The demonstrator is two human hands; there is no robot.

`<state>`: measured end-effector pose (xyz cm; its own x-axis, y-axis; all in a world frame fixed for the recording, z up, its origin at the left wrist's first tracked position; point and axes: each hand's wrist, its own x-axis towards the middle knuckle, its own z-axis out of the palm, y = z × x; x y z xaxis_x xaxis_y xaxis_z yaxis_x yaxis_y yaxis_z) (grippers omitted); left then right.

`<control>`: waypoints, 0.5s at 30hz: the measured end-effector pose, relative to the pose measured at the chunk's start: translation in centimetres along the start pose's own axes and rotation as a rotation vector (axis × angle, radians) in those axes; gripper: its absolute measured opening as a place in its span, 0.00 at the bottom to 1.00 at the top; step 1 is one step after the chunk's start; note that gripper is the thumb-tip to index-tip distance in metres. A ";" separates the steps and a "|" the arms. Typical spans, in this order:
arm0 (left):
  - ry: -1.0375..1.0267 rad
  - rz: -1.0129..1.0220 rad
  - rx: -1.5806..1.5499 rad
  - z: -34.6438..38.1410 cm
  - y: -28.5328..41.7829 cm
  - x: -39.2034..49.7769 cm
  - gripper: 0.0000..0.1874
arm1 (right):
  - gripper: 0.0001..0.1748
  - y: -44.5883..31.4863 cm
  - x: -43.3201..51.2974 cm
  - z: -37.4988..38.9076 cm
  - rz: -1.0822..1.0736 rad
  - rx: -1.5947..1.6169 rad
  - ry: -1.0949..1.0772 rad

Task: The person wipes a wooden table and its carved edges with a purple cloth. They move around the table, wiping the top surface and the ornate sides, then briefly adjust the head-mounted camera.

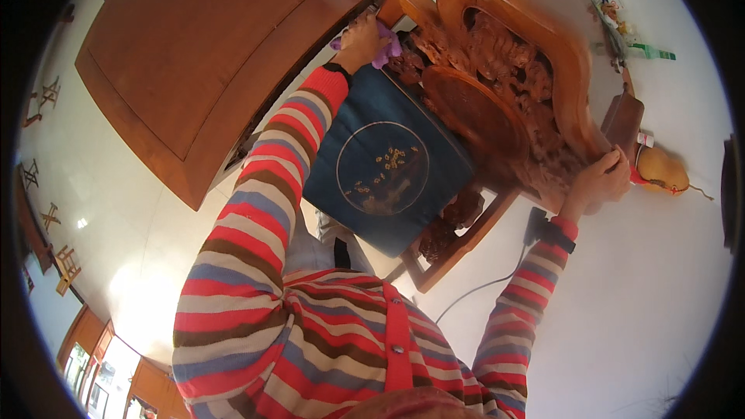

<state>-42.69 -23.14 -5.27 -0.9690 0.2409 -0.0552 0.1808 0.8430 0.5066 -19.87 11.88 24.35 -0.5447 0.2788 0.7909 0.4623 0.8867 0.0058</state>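
Note:
A carved wooden armchair (495, 52) stands before me, its seat covered by a dark blue cushion (332, 169) embroidered with a ring and pale yellow blossoms. My left hand (361, 41) reaches past the cushion's far corner and presses a purple cloth (387, 49) by the carved armrest at the table's side. The fingers bunch the cloth, and the surface under it is hidden. At the other end of the chair back, my right hand (599, 180) is closed around the lower end of the thick curved rail (573, 87). Part of that grip is blurred.
A large wooden table (221, 58) runs close along the chair's left. To the right are an orange gourd (660, 169) with a red ribbon and a green bottle (655, 52). A black power socket (534, 226) trails a cord. Small wooden stools (68, 267) stand far left.

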 end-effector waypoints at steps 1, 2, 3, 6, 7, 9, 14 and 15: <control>0.000 0.028 -0.042 -0.1 -0.4 -0.1 0.41 | 0.16 0.0 0.0 -0.1 0.011 -0.015 -0.007; -0.023 0.036 -0.083 -0.3 -0.8 -0.1 0.40 | 0.16 0.0 0.0 -0.1 0.025 -0.020 -0.017; -0.002 0.055 -0.123 -0.4 -1.1 0.0 0.37 | 0.16 0.0 -0.1 -0.1 0.025 -0.017 -0.023; 0.005 0.066 -0.190 -0.2 -2.1 0.4 0.39 | 0.17 0.0 0.0 -0.1 0.053 0.049 -0.027; 0.038 0.066 -0.236 0.1 -2.4 0.5 0.34 | 0.17 0.1 0.0 -0.1 0.040 0.021 -0.018; 0.030 0.037 -0.311 0.9 -3.1 0.9 0.25 | 0.17 0.1 0.0 0.0 0.025 0.031 -0.011; 0.071 0.002 -0.479 2.9 -4.8 2.0 0.25 | 0.17 0.5 0.1 0.2 0.011 -0.028 -0.006; 0.062 -0.004 -0.552 3.0 -5.1 2.2 0.26 | 0.17 0.5 0.1 0.2 0.012 -0.020 0.000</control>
<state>-45.22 -25.50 -10.56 -0.9806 0.1954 -0.0161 0.0776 0.4626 0.8832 -19.85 12.41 24.30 -0.5388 0.2898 0.7910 0.4831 0.8755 0.0083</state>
